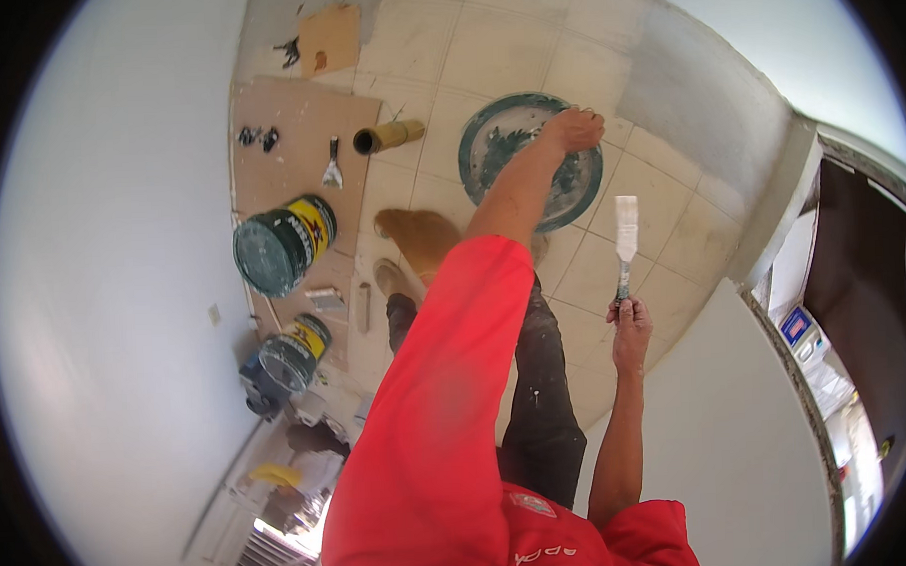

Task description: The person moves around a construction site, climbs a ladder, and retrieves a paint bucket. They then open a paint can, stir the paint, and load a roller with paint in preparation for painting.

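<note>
My right hand [629, 327] is closed around the handle of a paintbrush [627, 227]. The brush stands bristles up, its head coated in white. My left arm stretches forward across a round green-rimmed tub [489, 177]. Grey-white residue and dark green smears mark the tub's inside. My left hand [573, 131] lies over its far right rim with curled fingers; what they grip, if anything, is hidden. Behind my left forearm, part of the tub is covered.
At left, cardboard [298, 119] carries a scraper [332, 165]; a hollow brown tube [388, 137] lies beside it. Two dark green paint buckets [272, 254] stand near the left wall [103, 255]. A brown object [422, 239] lies by my shoe [391, 281]. A doorway opens at right.
</note>
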Demonstrator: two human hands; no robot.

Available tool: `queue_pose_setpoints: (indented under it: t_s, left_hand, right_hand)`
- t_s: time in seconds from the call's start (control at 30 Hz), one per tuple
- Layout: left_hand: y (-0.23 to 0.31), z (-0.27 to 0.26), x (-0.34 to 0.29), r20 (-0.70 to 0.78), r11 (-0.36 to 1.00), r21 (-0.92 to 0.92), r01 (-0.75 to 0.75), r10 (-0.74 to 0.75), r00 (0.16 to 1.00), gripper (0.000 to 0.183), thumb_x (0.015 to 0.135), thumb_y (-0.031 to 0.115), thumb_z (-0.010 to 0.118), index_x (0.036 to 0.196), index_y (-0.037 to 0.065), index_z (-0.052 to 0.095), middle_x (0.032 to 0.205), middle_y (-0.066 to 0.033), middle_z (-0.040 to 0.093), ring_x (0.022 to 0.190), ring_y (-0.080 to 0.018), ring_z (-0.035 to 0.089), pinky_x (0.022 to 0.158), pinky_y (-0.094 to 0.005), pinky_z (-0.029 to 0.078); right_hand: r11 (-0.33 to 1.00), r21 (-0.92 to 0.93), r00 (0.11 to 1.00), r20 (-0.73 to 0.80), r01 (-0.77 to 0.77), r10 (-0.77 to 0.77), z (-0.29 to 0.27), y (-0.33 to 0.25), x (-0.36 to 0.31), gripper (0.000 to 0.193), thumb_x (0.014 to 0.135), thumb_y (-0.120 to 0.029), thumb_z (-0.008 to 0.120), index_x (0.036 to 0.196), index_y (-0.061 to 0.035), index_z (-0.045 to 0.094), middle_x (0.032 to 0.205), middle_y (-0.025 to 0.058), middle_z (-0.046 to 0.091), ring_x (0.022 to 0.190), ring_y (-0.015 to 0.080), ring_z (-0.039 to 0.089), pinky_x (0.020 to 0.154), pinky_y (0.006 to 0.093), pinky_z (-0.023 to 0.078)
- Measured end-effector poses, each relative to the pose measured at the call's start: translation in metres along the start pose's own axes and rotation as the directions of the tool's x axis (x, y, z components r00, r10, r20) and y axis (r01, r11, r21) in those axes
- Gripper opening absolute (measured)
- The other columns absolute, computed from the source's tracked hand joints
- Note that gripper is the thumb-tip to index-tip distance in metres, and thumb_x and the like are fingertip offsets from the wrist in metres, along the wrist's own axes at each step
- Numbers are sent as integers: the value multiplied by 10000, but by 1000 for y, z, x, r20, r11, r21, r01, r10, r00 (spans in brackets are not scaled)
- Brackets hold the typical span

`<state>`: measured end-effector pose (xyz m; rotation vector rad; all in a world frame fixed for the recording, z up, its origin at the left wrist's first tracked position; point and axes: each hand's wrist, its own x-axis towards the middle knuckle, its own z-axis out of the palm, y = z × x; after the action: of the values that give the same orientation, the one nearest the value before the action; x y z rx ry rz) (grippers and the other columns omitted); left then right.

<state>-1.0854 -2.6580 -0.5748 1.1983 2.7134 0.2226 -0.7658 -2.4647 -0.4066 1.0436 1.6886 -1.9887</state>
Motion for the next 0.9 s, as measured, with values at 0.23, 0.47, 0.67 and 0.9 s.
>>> queue_pose_setpoints:
  t_s: [0.23,0.47,0.67,0.9]
  left_hand:
    - [64,-68,-113,-280,747,-490,449,-623,731,264,879,131,616,1127,43,635,1192,-168,618,1170,-344,571,991,-438,459]
    - [173,-129,-350,-84,144,-725,674,-989,122,271,892,97,617,1153,26,619,1174,-190,598,1142,-385,560,971,-460,462]
    - [298,-174,-476,109,-226,-775,590,-968,-227,216,911,96,599,1104,8,639,1078,-195,628,1093,-374,589,941,-456,476]
    - [434,-169,-525,261,-378,-884,275,-888,-380,259,975,204,562,1099,5,669,1037,-217,679,993,-389,644,895,-449,499]
  right_hand:
    - [996,-91,998,60,-8,14,-12,-28,9,155,1055,-145,513,1052,-4,576,892,51,608,755,117,543,703,257,458]
    - [979,-203,902,426,17,72,27,-85,-16,154,1050,-154,527,1059,-7,570,934,62,597,798,129,535,748,268,456]
    - [927,-347,780,616,145,109,71,-105,-62,157,1050,-163,532,1056,-12,572,911,51,596,765,122,531,724,261,454]
    - [881,-417,621,757,222,202,134,-59,-166,142,1048,-162,541,1065,-26,578,908,48,607,740,119,546,702,264,467]
